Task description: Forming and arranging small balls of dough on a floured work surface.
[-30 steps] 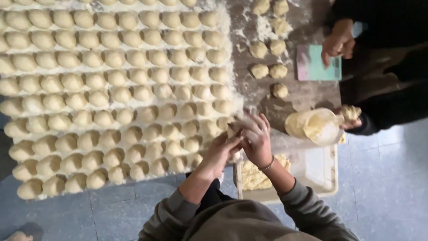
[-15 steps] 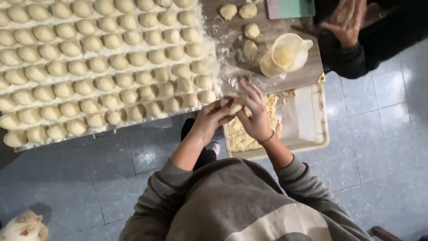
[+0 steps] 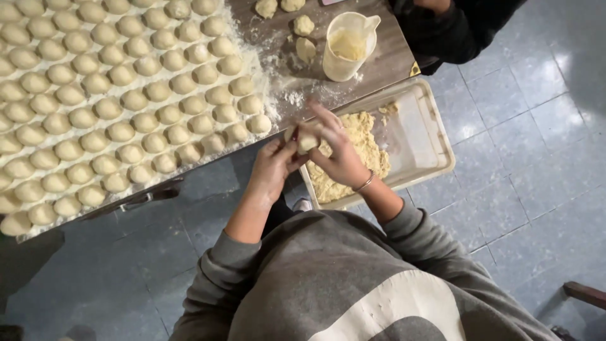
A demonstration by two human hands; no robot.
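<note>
Head view: a small dough piece (image 3: 307,137) is pinched between the left hand (image 3: 273,165) and right hand (image 3: 339,153), fingers curled closed around it, above the tray of filling (image 3: 435,142). Compared with a second ago, the hands are held nearer the body, away from the rows of shaped dumplings (image 3: 120,101) — shaping seems under way. A jug (image 3: 348,45) is seen on the table.

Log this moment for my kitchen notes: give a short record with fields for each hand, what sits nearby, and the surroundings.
left hand: left hand pinches a small pale dough piece
right hand: right hand, thin bracelet at the wrist, cups the same piece
below hands: shallow cream plastic tray holding crumbly yellow filling
table: rows of shaped pale dough pieces on a floured surface; cream plastic jug
other person: dark sleeve at the far edge
floor: grey-blue tiles
</note>
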